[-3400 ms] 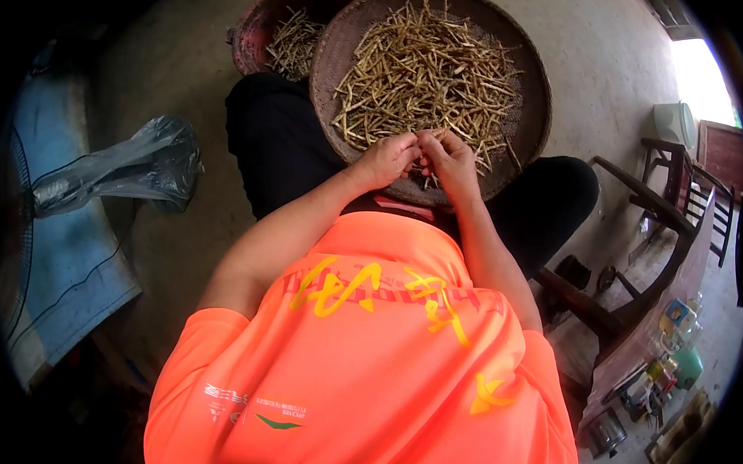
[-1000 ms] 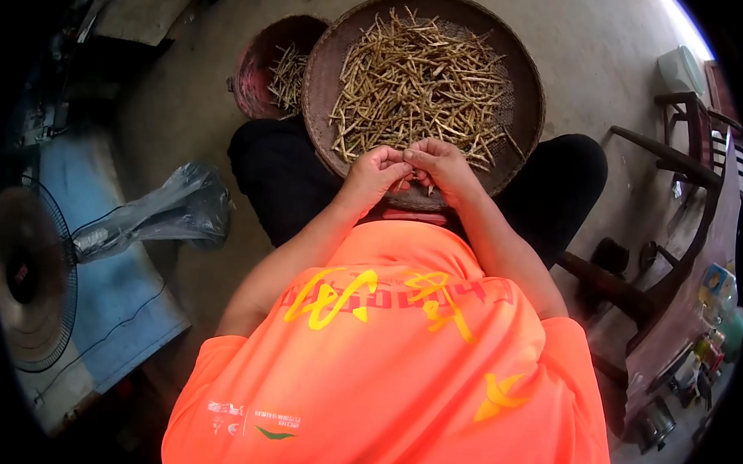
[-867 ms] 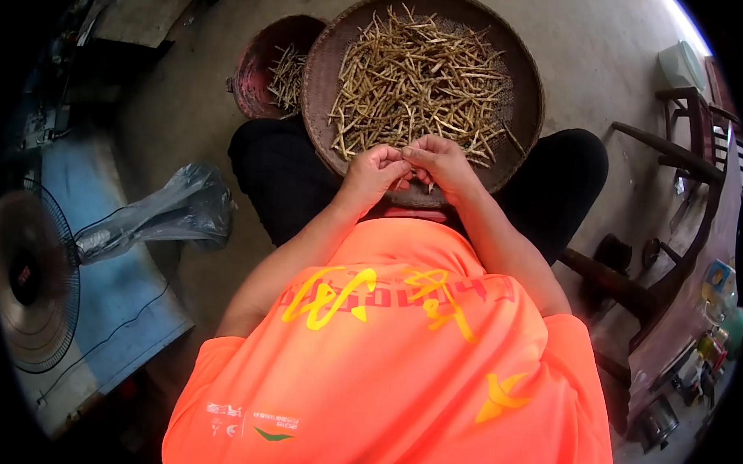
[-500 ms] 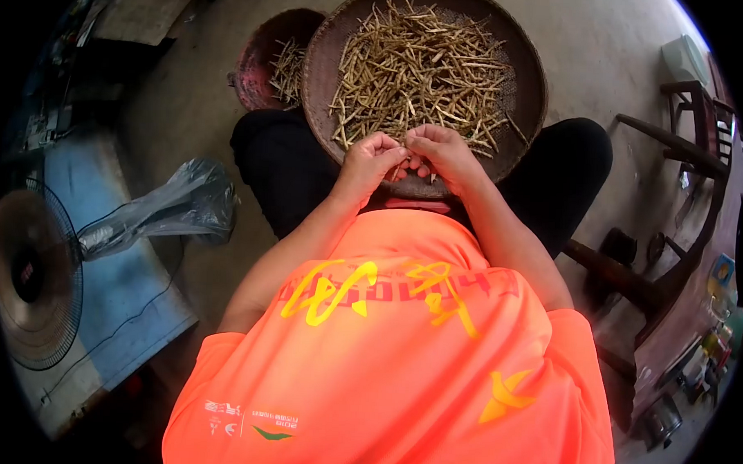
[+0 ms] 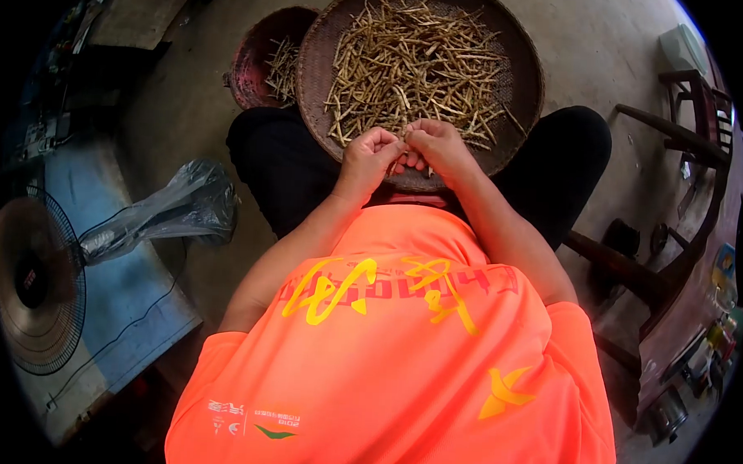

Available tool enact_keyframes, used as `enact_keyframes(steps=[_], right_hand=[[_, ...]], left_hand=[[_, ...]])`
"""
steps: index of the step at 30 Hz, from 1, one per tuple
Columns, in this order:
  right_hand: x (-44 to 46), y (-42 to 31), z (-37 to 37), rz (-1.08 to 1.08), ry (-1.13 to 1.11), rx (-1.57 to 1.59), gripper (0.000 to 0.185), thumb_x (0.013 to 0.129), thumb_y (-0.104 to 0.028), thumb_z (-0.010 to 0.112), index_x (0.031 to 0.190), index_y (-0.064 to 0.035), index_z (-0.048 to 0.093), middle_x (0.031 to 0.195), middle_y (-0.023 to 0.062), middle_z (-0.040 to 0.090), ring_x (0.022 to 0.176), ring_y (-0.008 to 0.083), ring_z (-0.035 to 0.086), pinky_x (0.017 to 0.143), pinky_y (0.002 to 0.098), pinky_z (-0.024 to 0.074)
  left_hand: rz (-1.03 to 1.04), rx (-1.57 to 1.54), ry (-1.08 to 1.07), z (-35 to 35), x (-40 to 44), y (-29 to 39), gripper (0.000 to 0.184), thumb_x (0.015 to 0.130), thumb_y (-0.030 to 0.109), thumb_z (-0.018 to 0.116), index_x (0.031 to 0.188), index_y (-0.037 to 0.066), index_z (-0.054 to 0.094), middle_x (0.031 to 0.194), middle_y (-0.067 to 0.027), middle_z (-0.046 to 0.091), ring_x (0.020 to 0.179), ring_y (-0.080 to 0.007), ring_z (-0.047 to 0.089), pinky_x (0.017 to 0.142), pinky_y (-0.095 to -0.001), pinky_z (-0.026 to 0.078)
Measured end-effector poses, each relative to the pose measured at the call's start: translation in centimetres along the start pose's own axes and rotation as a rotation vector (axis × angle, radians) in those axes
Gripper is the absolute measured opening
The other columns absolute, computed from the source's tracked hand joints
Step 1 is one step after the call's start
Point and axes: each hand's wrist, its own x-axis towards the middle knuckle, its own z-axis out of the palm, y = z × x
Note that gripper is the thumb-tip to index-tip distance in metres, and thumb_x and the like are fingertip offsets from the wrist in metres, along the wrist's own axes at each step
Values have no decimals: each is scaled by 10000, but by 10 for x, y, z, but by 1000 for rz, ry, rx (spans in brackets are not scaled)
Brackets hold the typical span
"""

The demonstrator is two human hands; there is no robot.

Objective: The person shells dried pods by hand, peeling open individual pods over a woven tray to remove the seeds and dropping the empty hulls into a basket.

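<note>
A round woven tray (image 5: 311, 74) rests across my lap, heaped with dry, tan bean pods (image 5: 410, 70). Over its near edge my left hand (image 5: 369, 160) and my right hand (image 5: 440, 151) meet, with thumbs and fingertips pinched close together. Both sets of fingers are closed on what looks like one dried bean pod, mostly hidden by the fingers. Small pale ends poke out below the fingertips.
A reddish basin (image 5: 248, 68) holding more pods or husks stands left of the tray. Farther left are a plastic bag (image 5: 197, 201) and a fan (image 5: 38, 278) by a blue-white board (image 5: 87, 177). Wooden chairs (image 5: 678, 132) stand at right.
The view has shifted slightly. My hands stay together over the tray's near edge, with only small finger movement.
</note>
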Motion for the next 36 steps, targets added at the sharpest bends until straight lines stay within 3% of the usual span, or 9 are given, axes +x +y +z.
enact_keyframes(steps=[7, 14, 17, 19, 20, 22, 25, 36], right_hand=[[0, 5, 0, 18, -42, 196, 76, 870, -143, 540, 865, -67, 548, 668, -6, 558, 522, 61, 513, 459, 187, 390], [0, 4, 1, -8, -55, 206, 109, 883, -156, 534, 894, -51, 560, 679, -6, 570, 537, 57, 506, 474, 195, 398], [4, 11, -2, -37, -38, 141, 124, 890, -166, 532, 894, -47, 565, 680, -8, 572, 527, 53, 501, 462, 194, 398], [4, 12, -3, -39, -23, 81, 139, 891, -174, 534, 897, -39, 569, 691, -2, 582, 527, 53, 505, 457, 196, 404], [4, 12, -3, -41, -7, 20, 154, 892, -181, 535, 901, -32, 574, 701, 4, 591, 527, 54, 509, 453, 197, 409], [2, 10, -2, -17, 17, -24, 173, 889, -189, 540, 900, -22, 581, 706, 11, 599, 526, 57, 518, 448, 200, 415], [3, 11, -2, 8, 54, -88, 202, 877, -203, 550, 896, -6, 593, 704, 22, 611, 524, 62, 538, 441, 205, 424], [2, 7, 1, -29, 102, -328, 181, 789, -173, 600, 832, 3, 604, 664, 45, 622, 532, 100, 606, 484, 237, 474]], left_hand=[[-142, -341, -141, -9, 1, 0, 134, 901, 189, 570, 900, 56, 555, 760, -46, 607, 636, -122, 568, 612, -235, 458], [-124, -363, -118, -7, 1, 1, 163, 895, 218, 592, 904, 63, 542, 786, -51, 601, 646, -128, 576, 610, -245, 468], [-43, -253, -81, -6, 3, -4, 146, 880, 173, 622, 904, 59, 536, 792, -41, 589, 663, -112, 577, 596, -239, 474], [247, 3, -1, -2, 5, -6, 130, 854, 88, 639, 919, 51, 532, 779, -27, 591, 656, -88, 566, 573, -222, 469], [246, 2, -1, -3, 5, -6, 130, 854, 88, 639, 919, 51, 532, 779, -27, 591, 656, -88, 566, 573, -222, 469], [374, 425, 73, -3, 3, 2, 124, 835, 20, 630, 920, 40, 542, 761, -12, 592, 641, -66, 550, 556, -211, 456], [472, 567, 104, -3, 4, -1, 97, 829, 15, 621, 903, 34, 561, 729, 0, 590, 613, -60, 543, 531, -211, 443], [260, 418, 97, -5, 7, -10, 61, 838, 14, 584, 892, 4, 558, 716, -9, 589, 598, -64, 564, 518, -199, 448]])
